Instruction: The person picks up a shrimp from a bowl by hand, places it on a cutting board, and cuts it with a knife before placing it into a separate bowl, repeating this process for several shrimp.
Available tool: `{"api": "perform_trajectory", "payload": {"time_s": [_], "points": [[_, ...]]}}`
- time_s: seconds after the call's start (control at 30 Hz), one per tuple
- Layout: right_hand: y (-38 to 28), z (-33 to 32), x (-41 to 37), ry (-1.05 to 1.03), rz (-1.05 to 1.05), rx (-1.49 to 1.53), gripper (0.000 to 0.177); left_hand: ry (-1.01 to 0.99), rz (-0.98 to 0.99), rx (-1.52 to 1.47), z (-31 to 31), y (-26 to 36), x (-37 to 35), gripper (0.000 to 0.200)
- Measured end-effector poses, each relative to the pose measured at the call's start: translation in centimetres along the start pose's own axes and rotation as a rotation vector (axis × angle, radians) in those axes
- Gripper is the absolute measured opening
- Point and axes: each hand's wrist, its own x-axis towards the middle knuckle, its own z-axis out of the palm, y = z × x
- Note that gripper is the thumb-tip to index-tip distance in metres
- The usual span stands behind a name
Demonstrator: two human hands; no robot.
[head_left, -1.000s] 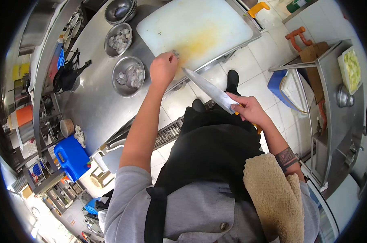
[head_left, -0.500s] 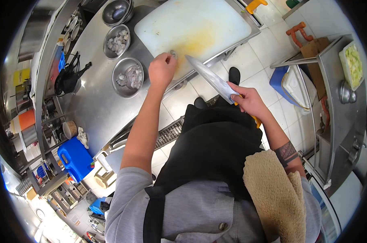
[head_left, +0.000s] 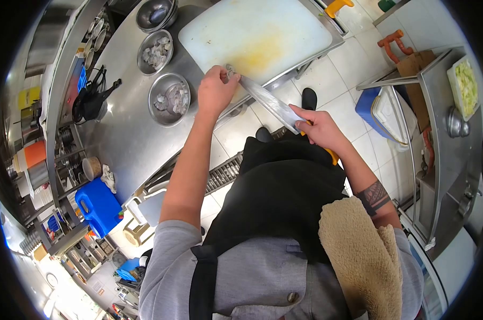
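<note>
The steel counter [head_left: 125, 133] bears a stained white board [head_left: 252, 29].

Holding a knife [head_left: 269, 102] (yellow-handled) in the right hand [head_left: 320, 128] and pinching a small greyish piece [head_left: 229, 69] in the left hand [head_left: 216, 90] at the white cutting board [head_left: 252, 29].
</note>
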Motion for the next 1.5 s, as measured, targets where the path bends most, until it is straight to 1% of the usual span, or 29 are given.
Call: {"api": "perform_trajectory", "payload": {"time_s": [0.1,0.17,0.3,0.37,0.4,0.43,0.47,0.5,0.57,0.6,0.67,0.7,0.77,0.8,0.83,0.87,0.9,0.97,1.07,1.13,1.27,1.5], "points": [[0.2,-0.1,-0.2,0.004,0.003,-0.007,0.054,-0.004,0.007,0.067,0.5,-0.4,0.1,0.019],[0.3,-0.2,-0.4,0.011,0.001,-0.022,0.054,0.066,0.040,0.057,1.0,-1.2,0.3,0.019],[-0.6,-0.4,-1.0,-0.002,0.009,-0.019,0.054,0.037,0.033,0.055,0.4,-1.4,0.3,0.017],[-0.9,-0.3,-1.1,-0.025,0.017,-0.024,0.055,0.007,-0.015,0.047,-0.2,-1.0,0.2,0.017],[-1.0,-0.1,-1.1,-0.012,-0.025,-0.071,0.054,0.006,-0.014,0.047,-0.6,-0.5,0.1,0.017],[-1.1,0.0,-1.1,0.001,-0.067,-0.120,0.054,-0.019,-0.057,0.045,-1.1,0.2,0.1,0.017],[-1.3,0.0,-1.1,0.001,-0.068,-0.120,0.054,-0.043,-0.100,0.043,-1.4,0.5,0.2,0.017],[-1.5,0.1,-1.1,-0.001,-0.055,-0.122,0.054,-0.041,-0.101,0.043,-1.6,0.6,0.2,0.017],[-1.8,0.2,-1.1,-0.008,-0.043,-0.125,0.054,-0.057,-0.062,-0.022,-2.1,0.3,0.1,0.019],[-1.9,0.2,-1.1,-0.006,-0.055,-0.142,0.054,-0.055,-0.063,-0.022,-2.2,0.1,0.0,0.019],[-1.9,0.2,-1.1,-0.003,-0.067,-0.162,0.054,-0.010,0.023,0.043,-2.2,-0.3,-0.1,0.015],[-1.8,0.3,-1.2,0.004,-0.086,-0.155,0.053,-0.007,0.023,0.040,-2.3,-0.4,-0.2,0.015],[-1.3,0.5,-1.1,0.009,-0.104,-0.155,0.053,0.109,0.253,0.074,-2.5,-0.7,-0.6,0.008],[-1.0,0.6,-1.0,0.022,-0.152,-0.197,0.053,0.116,0.248,0.068,-2.5,-0.7,-0.8,0.008],[-0.8,0.7,-0.9,0.034,-0.201,-0.241,0.052,0.137,0.289,0.101,-2.5,-0.8,-1.1,0.005],[-0.8,0.9,-0.9,0.029,-0.206,-0.252,0.052,0.159,0.329,0.134,-2.7,-0.9,-1.3,0.004],[-0.9,1.0,-1.0,0.035,-0.242,-0.278,0.052,0.170,0.323,0.130,-2.7,-1.1,-1.3,0.004],[-0.9,1.1,-0.8,0.038,-0.282,-0.314,0.052,0.205,0.411,0.157,-2.7,-1.4,-0.9,0.004],[-1.0,1.3,-0.8,0.073,-0.348,-0.408,0.051,0.225,0.448,0.186,-3.6,-1.1,-0.2,0.004],[-1.8,1.4,-0.9,0.047,-0.241,-0.387,0.052,0.230,0.450,0.189,-4.3,-1.1,0.3,0.005],[-1.6,1.4,-0.6,0.064,-0.273,-0.403,0.051,0.219,0.446,0.191,-5.4,-1.2,0.5,0.008],[-1.6,1.8,-0.3,0.066,-0.190,-0.428,0.054,0.260,0.384,0.184,-7.9,-2.9,-2.2,0.010]]}}
